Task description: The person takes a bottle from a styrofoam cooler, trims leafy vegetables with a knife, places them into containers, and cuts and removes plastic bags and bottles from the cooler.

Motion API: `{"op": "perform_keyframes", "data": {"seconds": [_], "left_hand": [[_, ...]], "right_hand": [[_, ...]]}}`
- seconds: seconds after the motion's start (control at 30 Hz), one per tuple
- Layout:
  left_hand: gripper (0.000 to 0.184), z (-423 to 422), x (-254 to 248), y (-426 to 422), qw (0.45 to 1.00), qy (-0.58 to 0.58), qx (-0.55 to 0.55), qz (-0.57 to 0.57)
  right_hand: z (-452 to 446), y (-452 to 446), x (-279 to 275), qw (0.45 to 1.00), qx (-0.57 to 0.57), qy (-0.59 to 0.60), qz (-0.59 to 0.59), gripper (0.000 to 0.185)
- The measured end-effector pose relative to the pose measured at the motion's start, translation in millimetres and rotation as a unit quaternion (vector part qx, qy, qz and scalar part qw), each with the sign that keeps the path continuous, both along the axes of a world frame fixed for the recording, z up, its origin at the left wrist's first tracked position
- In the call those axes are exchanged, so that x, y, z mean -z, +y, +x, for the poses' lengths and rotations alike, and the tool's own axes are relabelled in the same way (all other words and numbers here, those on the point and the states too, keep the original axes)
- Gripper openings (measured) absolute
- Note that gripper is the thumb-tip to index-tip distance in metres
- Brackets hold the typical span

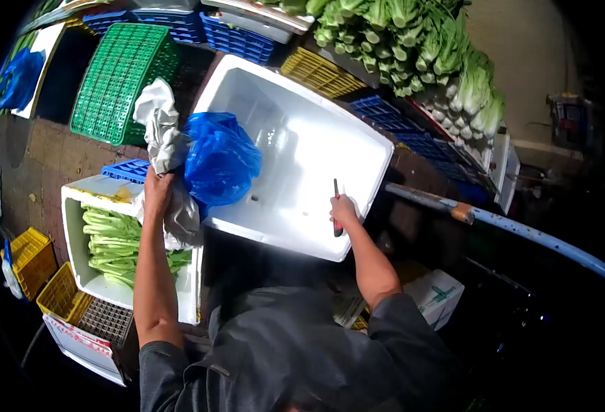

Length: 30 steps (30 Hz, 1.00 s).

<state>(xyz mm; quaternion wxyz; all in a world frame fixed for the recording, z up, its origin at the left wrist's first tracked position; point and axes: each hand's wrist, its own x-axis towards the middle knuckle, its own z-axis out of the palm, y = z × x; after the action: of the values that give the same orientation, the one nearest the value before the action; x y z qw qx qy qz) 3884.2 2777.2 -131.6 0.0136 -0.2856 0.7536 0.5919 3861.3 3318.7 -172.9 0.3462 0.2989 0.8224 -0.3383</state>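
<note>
My left hand [158, 189] is closed around a crumpled white sheet [159, 123], paper or cloth, which spreads above and below the fist. Against it, over the left side of a large white foam box [295, 84], sits a bunched blue plastic bag [221, 161]. Inside the box's right part, my right hand [344, 209] grips a slim knife [337, 226] with a red and black handle, its dark narrow end pointing away from me. Under my left forearm, a smaller foam box [74, 240] holds leafy green stalks [113, 244].
A green crate [120, 82] stands at the upper left. Piled leafy vegetables [398, 41] lie at the top right, near blue crates [412, 134] and a yellow crate [321, 72]. A blue-painted pole [522, 237] crosses the right side. Yellow baskets [31, 257] stand lower left.
</note>
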Motion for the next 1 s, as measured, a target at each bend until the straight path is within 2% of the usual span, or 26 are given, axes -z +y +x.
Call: {"op": "perform_keyframes", "data": {"seconds": [0.03, 0.07, 0.13, 0.2, 0.23, 0.27, 0.3, 0.33, 0.37, 0.4, 0.47, 0.53, 0.6, 0.63, 0.67, 0.73, 0.77, 0.8, 0.87, 0.9, 0.93, 1.0], "left_hand": [[0.043, -2, 12, 4, 1.0, -0.005, 0.0, -0.023], [0.045, -3, 20, 6, 0.999, -0.009, -0.001, -0.045], [0.052, 1, 35, 5, 0.997, 0.058, -0.02, 0.054], [0.053, 9, 51, -7, 1.0, -0.005, 0.029, -0.002], [0.037, 4, 38, -3, 0.997, -0.035, 0.061, -0.026], [0.024, -2, 24, 1, 0.992, -0.064, 0.094, -0.052], [0.015, -5, 23, 1, 0.978, -0.093, 0.127, -0.135], [0.01, -6, 28, 1, 0.955, -0.123, 0.16, -0.216], [0.009, 6, 55, -13, 0.923, -0.084, 0.233, -0.293], [0.012, 18, 82, -27, 0.88, -0.039, 0.292, -0.373], [0.012, 11, 54, -13, 0.9, -0.026, 0.282, -0.332], [0.015, -7, 40, 17, 0.886, 0.127, 0.186, -0.406], [0.014, 6, 57, -5, 0.838, 0.076, 0.278, -0.464], [0.013, 7, 57, -8, 0.823, 0.052, 0.307, -0.476], [0.013, 7, 57, -10, 0.806, 0.03, 0.336, -0.486], [0.012, 13, 64, -18, 0.795, -0.05, 0.376, -0.473], [0.01, 1, 51, -2, 0.899, 0.031, 0.263, -0.348], [0.01, -6, 37, 12, 0.91, 0.047, 0.249, -0.329], [0.015, -16, 16, 20, 0.926, 0.078, 0.219, -0.297], [0.022, -6, 28, 14, 0.939, 0.02, 0.186, -0.288], [0.028, -13, 30, 10, 0.91, 0.035, 0.259, -0.32], [0.026, -4, 34, 6, 0.933, 0.027, 0.221, -0.281]], "right_hand": [[-3, 13, 25, 1.0, -0.024, -0.005, 0.011, 0.033], [-10, 20, 42, 0.994, -0.098, 0.015, 0.052, 0.031], [-27, 31, 67, 0.973, -0.205, 0.017, 0.109, 0.028], [-51, 36, 79, 0.964, -0.232, -0.05, 0.121, 0.024], [-55, 58, 111, 0.911, -0.391, -0.012, 0.129, 0.022], [-59, 82, 146, 0.832, -0.532, 0.05, 0.15, 0.021], [-68, 95, 170, 0.745, -0.642, 0.084, 0.16, 0.021], [-78, 77, 155, 0.827, -0.546, -0.002, 0.138, 0.02], [-90, 55, 136, 0.895, -0.42, -0.076, 0.125, 0.02], [-102, 32, 114, 0.937, -0.295, -0.13, 0.133, 0.021], [-114, 24, 124, 0.952, -0.26, -0.108, 0.119, 0.021], [-107, 31, 149, 0.868, -0.455, -0.17, 0.102, 0.021], [-85, 38, 162, 0.723, -0.651, -0.223, 0.058, 0.02], [-53, 34, 150, 0.848, -0.47, -0.241, 0.039, 0.02], [-20, 30, 137, 0.939, -0.266, -0.216, 0.012, 0.021], [12, 3, 101, 0.936, -0.165, -0.309, 0.001, 0.025], [51, 25, 139, 0.956, -0.134, -0.259, -0.027, 0.029], [40, 3, 98, 0.956, -0.123, -0.267, -0.002, 0.03], [38, 10, 89, 0.936, -0.206, -0.284, -0.036, 0.03], [39, 14, 81, 0.945, -0.179, -0.27, -0.044, 0.03], [34, 8, 63, 0.954, -0.151, -0.254, -0.051, 0.03], [8, -25, 17, 0.967, -0.14, -0.207, -0.048, 0.031]]}}
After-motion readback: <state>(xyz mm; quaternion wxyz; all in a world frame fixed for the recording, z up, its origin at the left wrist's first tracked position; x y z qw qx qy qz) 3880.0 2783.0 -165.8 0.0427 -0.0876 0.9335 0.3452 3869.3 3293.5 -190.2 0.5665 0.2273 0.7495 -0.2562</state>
